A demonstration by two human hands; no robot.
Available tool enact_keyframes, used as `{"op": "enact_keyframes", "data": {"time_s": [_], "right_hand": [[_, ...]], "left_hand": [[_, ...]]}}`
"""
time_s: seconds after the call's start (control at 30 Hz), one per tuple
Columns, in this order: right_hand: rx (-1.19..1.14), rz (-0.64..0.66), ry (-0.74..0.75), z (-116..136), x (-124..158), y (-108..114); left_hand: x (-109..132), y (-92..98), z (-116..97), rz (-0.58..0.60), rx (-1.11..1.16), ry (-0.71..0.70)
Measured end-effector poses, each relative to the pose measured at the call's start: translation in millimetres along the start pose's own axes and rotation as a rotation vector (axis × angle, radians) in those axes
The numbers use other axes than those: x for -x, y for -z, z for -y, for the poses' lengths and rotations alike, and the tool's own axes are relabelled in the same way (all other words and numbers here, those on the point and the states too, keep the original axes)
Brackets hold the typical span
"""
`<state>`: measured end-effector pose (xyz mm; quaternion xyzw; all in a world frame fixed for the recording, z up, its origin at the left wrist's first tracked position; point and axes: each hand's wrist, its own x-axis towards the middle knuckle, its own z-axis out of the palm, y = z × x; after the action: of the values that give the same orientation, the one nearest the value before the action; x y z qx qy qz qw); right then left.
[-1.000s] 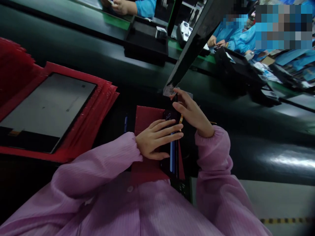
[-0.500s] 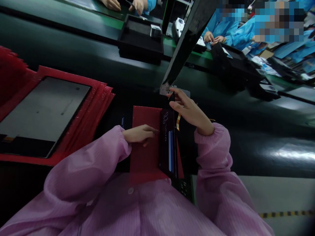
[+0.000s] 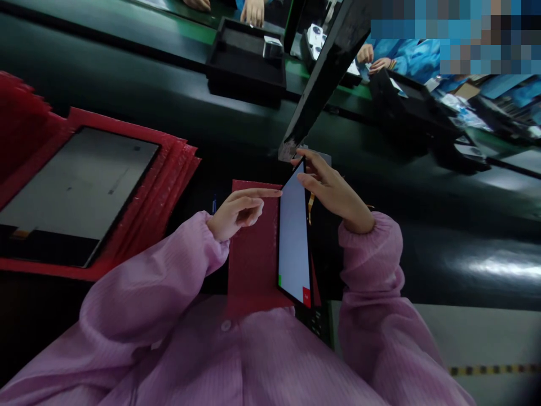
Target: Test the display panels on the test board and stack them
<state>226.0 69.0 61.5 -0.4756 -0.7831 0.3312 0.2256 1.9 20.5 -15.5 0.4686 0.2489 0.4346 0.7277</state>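
A thin tablet screen (image 3: 293,237), lit pale blue-white, stands tilted on a red padded sheet (image 3: 253,242) in front of me. A green mark and a red square show at its lower corners. My right hand (image 3: 323,183) grips its far upper edge, the thumb on the front and the fingers partly hidden behind. My left hand (image 3: 243,211) stretches its index finger to the screen's left edge near the top, at or nearly touching it; the other fingers are curled and hold nothing. A gold flex cable (image 3: 311,206) hangs behind the screen.
To the left, another screen panel (image 3: 80,192) lies on stacked red padded sleeves (image 3: 139,225). A dark metal post (image 3: 313,96) rises just beyond my right hand. Across the bench, a black tray (image 3: 240,62) holds a small box; people in blue work behind it.
The screen has gone from dark with a logo to fully lit, with coloured corner marks. My left hand has moved up, its index finger now at the screen's upper left edge. My right hand keeps its grip.
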Motion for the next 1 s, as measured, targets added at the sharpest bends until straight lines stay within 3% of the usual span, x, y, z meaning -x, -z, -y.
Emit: {"op": "enact_keyframes", "data": {"time_s": [0.2,0.3,0.5,0.67,0.87,1.0], "right_hand": [[0.019,0.012,-0.002,1,-2,0],[0.008,0.008,0.009,0,-3,-1],[0.065,-0.002,0.006,5,-1,-1],[0.109,-0.044,0.009,5,2,-6],[0.215,-0.237,0.008,6,9,-9],[0.259,-0.187,-0.016,5,6,-5]], "left_hand": [[-4,-2.4,14,-0.236,-0.525,-0.184],[-10,-3.2,19,-0.246,-0.678,-0.201],[-48,-1.9,23,-0.226,-0.473,-0.104],[-83,-13.1,36,-0.098,-0.367,-0.137],[-85,-15.3,51,-0.059,-0.330,-0.141],[-82,-13.5,49,-0.068,-0.380,-0.075]]}}
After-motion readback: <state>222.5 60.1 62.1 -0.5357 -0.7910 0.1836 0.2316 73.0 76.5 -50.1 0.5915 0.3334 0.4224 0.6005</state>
